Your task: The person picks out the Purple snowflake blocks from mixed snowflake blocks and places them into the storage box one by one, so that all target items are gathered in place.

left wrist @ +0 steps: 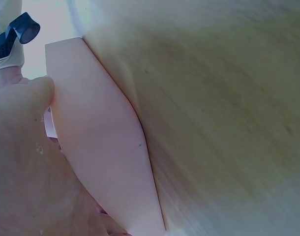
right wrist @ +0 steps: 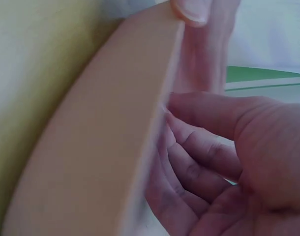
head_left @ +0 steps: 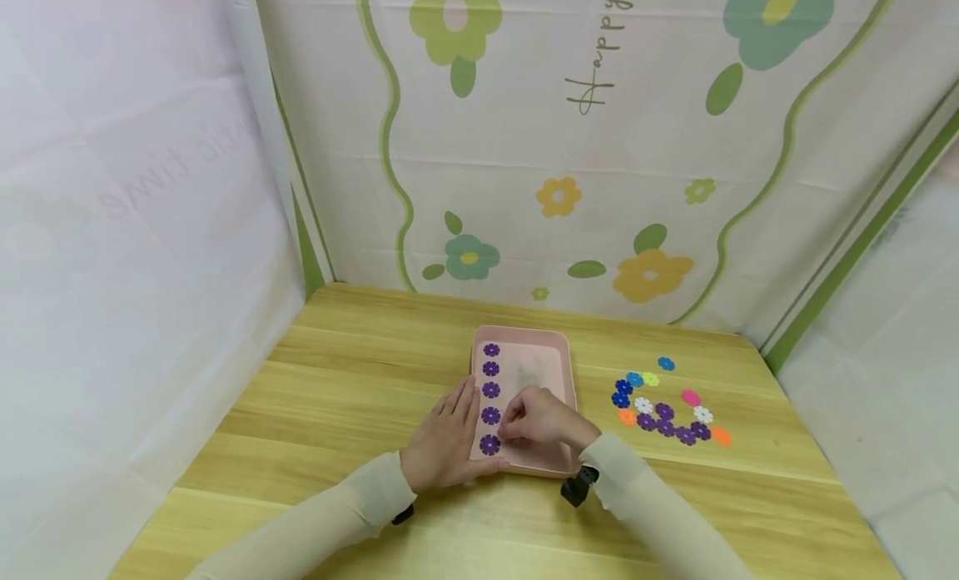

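A pink tray (head_left: 563,355) lies on the table with a column of several purple flower-shaped discs (head_left: 490,389) along its left side. My left hand (head_left: 444,447) rests over the tray's left edge with its fingers straight, the thumb along the front rim. In the left wrist view the tray's outer wall (left wrist: 101,132) runs beside that hand. My right hand (head_left: 541,418) reaches into the tray with bent fingers, its fingertips beside the nearest purple disc (head_left: 489,445). The tray wall (right wrist: 96,118) hides those tips in the right wrist view; I cannot tell whether they pinch a piece.
To the right of the tray lies a loose cluster of flower-shaped discs: purple ones (head_left: 665,428), blue (head_left: 620,399), white (head_left: 703,414), orange (head_left: 721,436), pink (head_left: 690,397) and yellow-green (head_left: 650,379). Printed cloth walls (head_left: 509,147) enclose the wooden table (head_left: 360,355) at the back and sides.
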Motion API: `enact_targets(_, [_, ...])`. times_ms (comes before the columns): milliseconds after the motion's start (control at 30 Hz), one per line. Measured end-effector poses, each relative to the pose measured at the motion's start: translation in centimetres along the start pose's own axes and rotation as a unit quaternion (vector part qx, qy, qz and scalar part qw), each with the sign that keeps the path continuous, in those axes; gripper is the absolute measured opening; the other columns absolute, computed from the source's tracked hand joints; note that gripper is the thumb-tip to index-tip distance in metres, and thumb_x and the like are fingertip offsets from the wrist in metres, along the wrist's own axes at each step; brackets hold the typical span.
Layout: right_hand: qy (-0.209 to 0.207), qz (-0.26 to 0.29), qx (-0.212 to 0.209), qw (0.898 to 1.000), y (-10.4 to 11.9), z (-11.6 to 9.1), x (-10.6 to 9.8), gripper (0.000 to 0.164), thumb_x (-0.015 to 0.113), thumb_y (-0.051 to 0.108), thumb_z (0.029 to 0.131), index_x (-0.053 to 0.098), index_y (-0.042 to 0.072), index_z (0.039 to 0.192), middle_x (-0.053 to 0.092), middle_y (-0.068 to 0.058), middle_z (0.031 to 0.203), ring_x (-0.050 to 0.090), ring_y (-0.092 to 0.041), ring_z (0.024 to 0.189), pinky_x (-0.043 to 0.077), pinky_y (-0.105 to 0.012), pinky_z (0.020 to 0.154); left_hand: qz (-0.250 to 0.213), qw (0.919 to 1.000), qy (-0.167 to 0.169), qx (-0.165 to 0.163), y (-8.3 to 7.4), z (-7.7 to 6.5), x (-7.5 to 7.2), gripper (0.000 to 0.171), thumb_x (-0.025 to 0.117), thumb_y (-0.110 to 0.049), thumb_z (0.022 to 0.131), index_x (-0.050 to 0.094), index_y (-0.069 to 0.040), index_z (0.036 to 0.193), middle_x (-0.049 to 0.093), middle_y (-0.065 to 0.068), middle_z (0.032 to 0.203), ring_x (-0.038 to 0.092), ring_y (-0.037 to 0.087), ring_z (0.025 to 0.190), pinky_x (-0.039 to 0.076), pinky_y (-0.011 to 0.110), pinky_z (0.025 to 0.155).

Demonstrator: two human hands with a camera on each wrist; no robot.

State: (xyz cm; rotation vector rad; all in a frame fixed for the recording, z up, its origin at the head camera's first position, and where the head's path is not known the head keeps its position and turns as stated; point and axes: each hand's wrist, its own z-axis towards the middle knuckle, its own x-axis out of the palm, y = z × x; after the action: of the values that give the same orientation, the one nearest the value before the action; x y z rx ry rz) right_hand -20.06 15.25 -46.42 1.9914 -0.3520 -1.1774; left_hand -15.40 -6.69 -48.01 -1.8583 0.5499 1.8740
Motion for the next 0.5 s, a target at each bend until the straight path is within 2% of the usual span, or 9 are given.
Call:
enact_targets(233, [-0.038, -0.041, -0.033, 0.998, -1.3, -2.0, -3.2, 0.007, 0.081, 0.018, 0.095, 0.081, 0.012, 0.096, 0.077, 0.002, 0.087, 0.068, -0.012, 0.078, 0.059, -0.025, 0.069, -0.017, 0.9998, -0.001, -0.005, -0.1, -0.1, -0.3, 0.118, 0.041, -0.086, 0.094, 0.029, 0.009, 0.162, 0.024, 0.028, 0.172, 0.027, 0.041, 0.162, 0.034, 0.048, 0.13])
enact_targets(400, [-0.08, -0.067, -0.037, 0.994, -2.9, -4.8, -6.1, 0.011, 0.079, 0.021, 0.097, 0.079, 0.011, 0.103, 0.076, 0.003, 0.093, 0.068, -0.011, 0.083, 0.058, -0.024, 0.072, -0.027, 0.9996, -0.006, -0.002, 0.0, -0.1, -0.1, 0.117, 0.044, -0.085, 0.094, 0.029, 0.01, 0.162, 0.024, 0.03, 0.172, 0.027, 0.042, 0.161, 0.034, 0.05, 0.129])
enact_targets(500, [-0.108, -0.091, -0.048, 0.989, -4.8, -6.7, -7.7, 0.015, 0.078, 0.021, 0.097, 0.077, 0.009, 0.107, 0.076, 0.003, 0.096, 0.069, -0.009, 0.086, 0.059, -0.023, 0.076, -0.026, 0.9996, -0.014, 0.002, 0.1, 0.0, 0.4, 0.118, 0.042, -0.086, 0.094, 0.028, 0.01, 0.162, 0.022, 0.03, 0.172, 0.026, 0.042, 0.161, 0.033, 0.051, 0.129])
